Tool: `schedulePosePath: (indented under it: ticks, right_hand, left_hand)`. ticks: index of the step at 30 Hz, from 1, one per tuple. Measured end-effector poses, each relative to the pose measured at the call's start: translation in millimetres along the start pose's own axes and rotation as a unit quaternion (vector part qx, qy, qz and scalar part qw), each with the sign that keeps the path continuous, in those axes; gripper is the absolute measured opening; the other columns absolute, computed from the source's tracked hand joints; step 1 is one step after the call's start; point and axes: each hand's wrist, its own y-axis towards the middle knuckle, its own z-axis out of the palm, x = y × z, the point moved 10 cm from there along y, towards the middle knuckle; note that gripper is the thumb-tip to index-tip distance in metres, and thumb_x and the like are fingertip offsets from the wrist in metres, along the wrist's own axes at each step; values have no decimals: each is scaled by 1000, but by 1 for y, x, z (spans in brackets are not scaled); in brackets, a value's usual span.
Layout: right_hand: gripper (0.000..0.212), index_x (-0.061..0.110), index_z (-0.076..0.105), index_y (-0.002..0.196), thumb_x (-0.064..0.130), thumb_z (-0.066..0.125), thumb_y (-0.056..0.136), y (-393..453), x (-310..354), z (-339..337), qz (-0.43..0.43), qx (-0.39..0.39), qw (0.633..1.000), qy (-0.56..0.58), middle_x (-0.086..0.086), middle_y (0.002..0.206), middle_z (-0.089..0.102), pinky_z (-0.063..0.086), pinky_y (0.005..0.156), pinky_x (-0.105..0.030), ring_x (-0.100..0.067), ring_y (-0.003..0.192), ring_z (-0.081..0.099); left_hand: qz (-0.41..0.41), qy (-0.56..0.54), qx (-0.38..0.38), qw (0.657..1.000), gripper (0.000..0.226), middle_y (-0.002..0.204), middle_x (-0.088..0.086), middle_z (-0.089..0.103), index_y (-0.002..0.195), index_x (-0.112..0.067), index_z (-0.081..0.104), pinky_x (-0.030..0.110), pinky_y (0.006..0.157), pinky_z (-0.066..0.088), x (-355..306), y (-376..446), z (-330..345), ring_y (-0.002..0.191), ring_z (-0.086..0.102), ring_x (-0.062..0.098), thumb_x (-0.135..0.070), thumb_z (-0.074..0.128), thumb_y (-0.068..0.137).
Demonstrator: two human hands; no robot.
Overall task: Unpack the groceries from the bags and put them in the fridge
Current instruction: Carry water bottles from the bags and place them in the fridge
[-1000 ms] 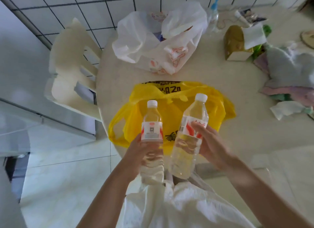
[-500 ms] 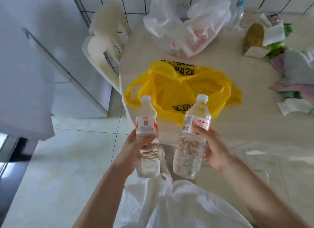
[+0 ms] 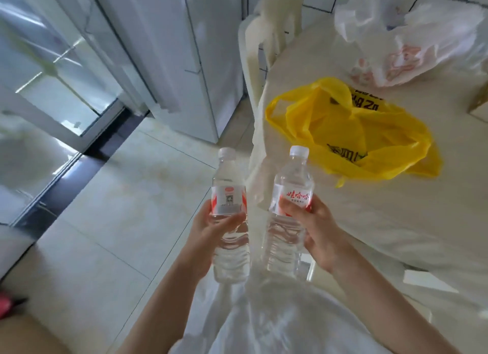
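My left hand (image 3: 211, 229) grips a clear water bottle (image 3: 229, 195) with a white cap and a red-and-white label, held upright over the floor. Beside it, my right hand (image 3: 315, 229) grips a second, slightly taller water bottle (image 3: 291, 184) of the same kind at the table's near edge. A crumpled yellow plastic bag (image 3: 351, 126) lies open on the round table (image 3: 396, 221) behind the bottles. Farther back sits a white plastic bag (image 3: 412, 36) with red print. The white fridge (image 3: 169, 50) stands to the left, its doors closed.
A cream plastic chair (image 3: 266, 52) stands between the fridge and the table. A glass sliding door (image 3: 47, 71) with a dark floor track fills the far left. Pale floor tiles (image 3: 118, 208) stretch between me and the fridge. A paper scrap (image 3: 427, 281) lies on the table's near right.
The view has swung left, bringing the fridge and glass door into sight. Both bottles stay in my hands and now sit off the table's left edge rather than over the yellow bag.
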Motion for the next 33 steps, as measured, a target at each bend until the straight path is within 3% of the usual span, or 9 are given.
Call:
schedulePosePath:
  ticks: [3,5,9,12,17,21,29,33]
  right_hand:
    - [56,19,62,111,33,79,60,0,-10,37,3,39,998,-50,-8,101,72,53,76,-39,-24,90,70]
    - [53,19,61,110,32,83,64,2,-18,66,1,67,993,-92,-8,99,72,49,73,-41,-27,89,70]
    - [53,24,60,108,42,81,63,5,-40,135,-4,129,976,-174,-6,95,71,47,70,-43,-33,90,69]
    - [61,25,59,112,48,82,60,4,-61,192,2,171,962,-215,-6,99,71,53,73,-44,-30,92,68]
    - [61,26,58,113,46,83,61,1,-99,285,26,201,951,-236,-2,99,71,52,73,-42,-28,93,69]
    - [63,27,58,112,44,85,59,3,-123,353,33,205,948,-242,-3,101,70,53,71,-42,-27,92,69]
    - [62,23,58,113,42,79,58,19,-137,437,45,209,948,-237,-3,99,71,53,73,-41,-26,91,69]
    - [62,23,58,114,42,78,58,43,-122,464,34,202,950,-237,-1,99,71,50,65,-28,-18,87,69]
  left_hand:
    - [18,16,-70,997,71,92,14,72,115,-7,58,39,69,56,0,-19,-39,79,71,30,-28,86,52]
    - [25,25,-116,993,66,96,13,73,113,-11,58,43,76,57,0,-32,-69,84,72,32,-24,88,55]
    - [34,24,-195,980,44,93,0,73,104,-22,58,23,66,53,-1,-57,-135,81,72,14,-11,83,71]
    - [40,13,-232,972,44,90,-8,71,101,-29,55,16,62,50,-2,-77,-186,75,70,3,-16,83,71]
    - [42,5,-285,958,47,96,-6,70,104,-29,54,10,55,50,-12,-110,-280,75,69,1,-19,85,69]
    - [45,2,-309,950,48,97,-5,69,108,-25,54,8,52,47,-25,-126,-349,70,68,-3,-18,83,71]
    - [25,4,-337,941,40,91,-11,66,96,-32,52,5,49,44,-43,-121,-433,63,63,-11,-15,81,74]
    - [27,-34,-331,943,31,91,-10,69,99,-31,55,10,55,49,-61,-95,-452,69,67,-5,-26,76,77]
